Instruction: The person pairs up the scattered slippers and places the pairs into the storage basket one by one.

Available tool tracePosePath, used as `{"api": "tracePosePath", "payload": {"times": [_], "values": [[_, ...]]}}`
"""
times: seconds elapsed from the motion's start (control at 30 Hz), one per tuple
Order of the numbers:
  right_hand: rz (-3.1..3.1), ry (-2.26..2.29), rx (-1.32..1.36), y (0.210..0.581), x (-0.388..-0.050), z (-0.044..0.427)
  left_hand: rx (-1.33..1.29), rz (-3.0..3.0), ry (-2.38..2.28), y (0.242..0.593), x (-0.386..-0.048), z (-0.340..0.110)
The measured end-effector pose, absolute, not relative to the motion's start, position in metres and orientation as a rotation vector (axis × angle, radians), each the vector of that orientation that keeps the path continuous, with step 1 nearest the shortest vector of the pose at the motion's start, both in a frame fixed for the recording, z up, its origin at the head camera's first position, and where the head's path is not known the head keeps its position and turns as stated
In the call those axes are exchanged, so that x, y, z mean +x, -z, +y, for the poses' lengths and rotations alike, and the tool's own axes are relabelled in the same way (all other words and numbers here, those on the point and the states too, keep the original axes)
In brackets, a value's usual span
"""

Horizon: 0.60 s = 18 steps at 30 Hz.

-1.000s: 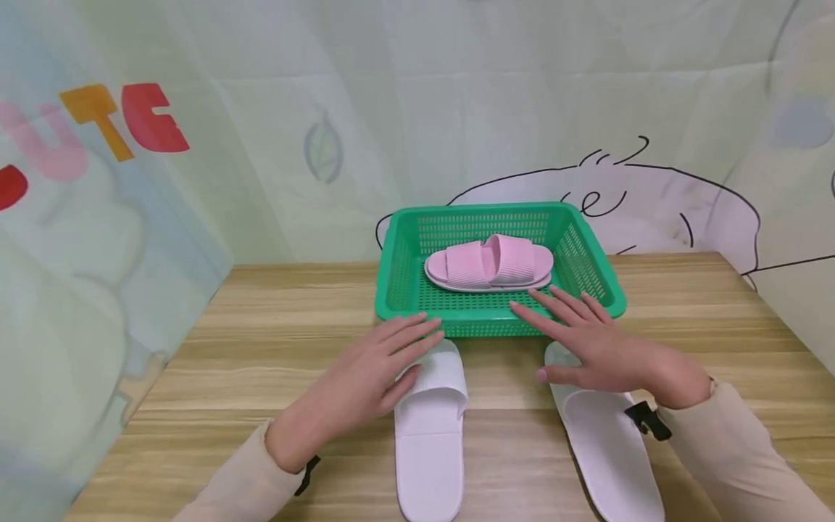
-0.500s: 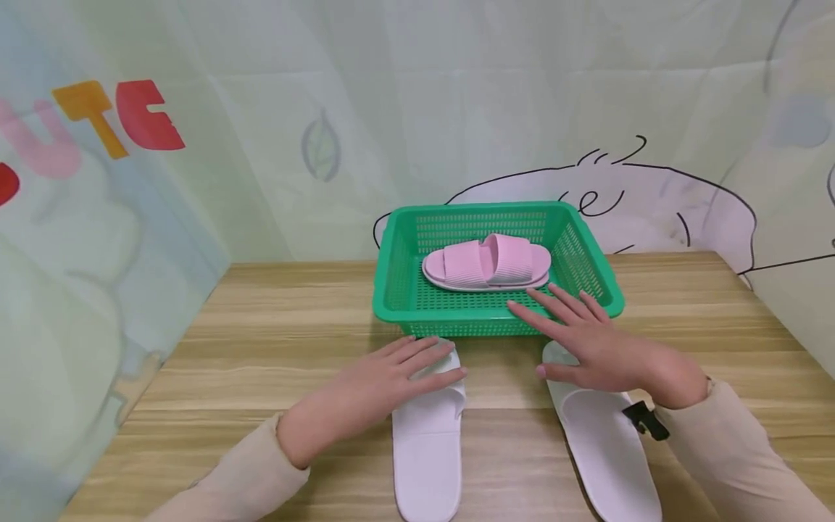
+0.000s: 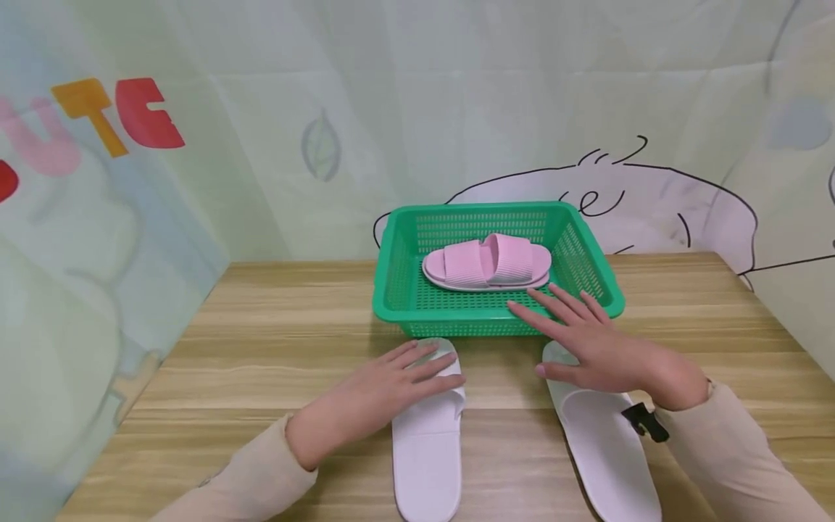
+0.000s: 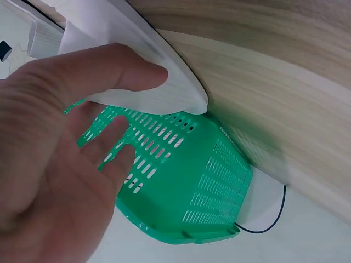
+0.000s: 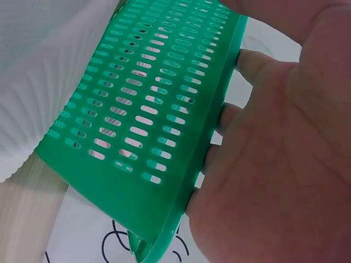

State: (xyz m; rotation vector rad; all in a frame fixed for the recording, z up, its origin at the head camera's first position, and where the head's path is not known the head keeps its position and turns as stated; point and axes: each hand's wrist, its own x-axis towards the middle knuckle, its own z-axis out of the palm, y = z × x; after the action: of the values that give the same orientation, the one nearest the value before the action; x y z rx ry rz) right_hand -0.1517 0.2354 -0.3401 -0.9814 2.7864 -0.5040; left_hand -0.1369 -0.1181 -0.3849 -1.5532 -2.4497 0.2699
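Two white slippers lie on the wooden table, toes toward the green basket [image 3: 443, 317]. Over the strap of the left slipper [image 3: 427, 464] is my left hand [image 3: 381, 395], fingers extended and slightly spread. Whether it touches the strap I cannot tell; in the left wrist view the thumb is in front of the slipper [image 4: 151, 96]. My right hand [image 3: 603, 355] is spread above the toe of the right slipper [image 3: 613, 457], partly hiding it. Its fingertips reach over the basket's front rim. Neither hand grips anything. Inside the basket sits a pair of pink slippers [image 3: 464, 262].
The basket stands near the back of the wooden table [image 3: 293, 312], close to a printed curtain [image 3: 261, 145] that hangs behind and at the sides. Bare wood shows left of the left slipper and between the two white slippers.
My left hand has moved down and right, from near the basket's front edge onto the left slipper's strap area, its thumb swinging right. My right hand, the basket and the slippers stay put.
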Motion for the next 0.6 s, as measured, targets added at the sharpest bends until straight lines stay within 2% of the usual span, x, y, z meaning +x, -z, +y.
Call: {"api": "tracePosePath", "payload": {"times": [0.37, 0.6], "values": [[2.784, 0.516, -0.969, 0.341, -0.151, 0.235, -1.582, -2.510, -0.202, 0.379, -0.140, -0.118], [2.781, 0.526, -0.969, 0.341, -0.151, 0.235, -1.541, -2.692, -0.121, 0.363, -0.129, -0.123]]}}
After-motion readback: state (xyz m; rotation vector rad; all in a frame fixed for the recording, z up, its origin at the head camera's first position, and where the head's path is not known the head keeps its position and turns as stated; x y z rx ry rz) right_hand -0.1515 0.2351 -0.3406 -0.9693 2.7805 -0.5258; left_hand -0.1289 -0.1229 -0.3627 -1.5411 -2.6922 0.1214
